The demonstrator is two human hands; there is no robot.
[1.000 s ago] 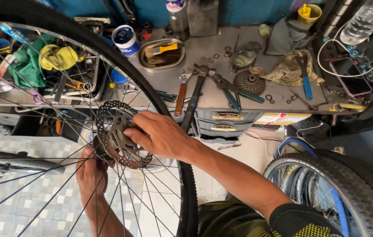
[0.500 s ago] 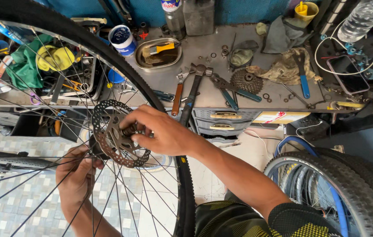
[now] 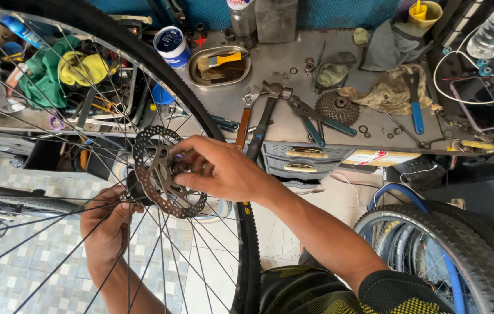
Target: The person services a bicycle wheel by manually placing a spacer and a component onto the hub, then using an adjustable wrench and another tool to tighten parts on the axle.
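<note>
A spoked bicycle wheel with a black tyre (image 3: 142, 55) stands upright in front of me. A drilled metal brake disc (image 3: 153, 152) sits on its hub at the centre of the spokes. My right hand (image 3: 221, 171) lies over the near side of the disc, with the fingertips pinching the small part at the hub's middle. Behind the spokes, my left hand (image 3: 106, 224) grips the far end of the hub. What the fingertips pinch is too small to make out.
A cluttered workbench (image 3: 282, 122) lies beyond the wheel, with a hammer (image 3: 265, 116), pliers (image 3: 317, 119), a sprocket cassette (image 3: 337, 106), a metal tray (image 3: 219, 64), rags and a phone (image 3: 479, 103). A second wheel with a blue rim (image 3: 433, 244) leans at lower right. Tiled floor below.
The wheel and disc have shifted slightly up and right in view. My right hand's fingers have turned at the hub's centre, and my left hand has moved up to the hub.
</note>
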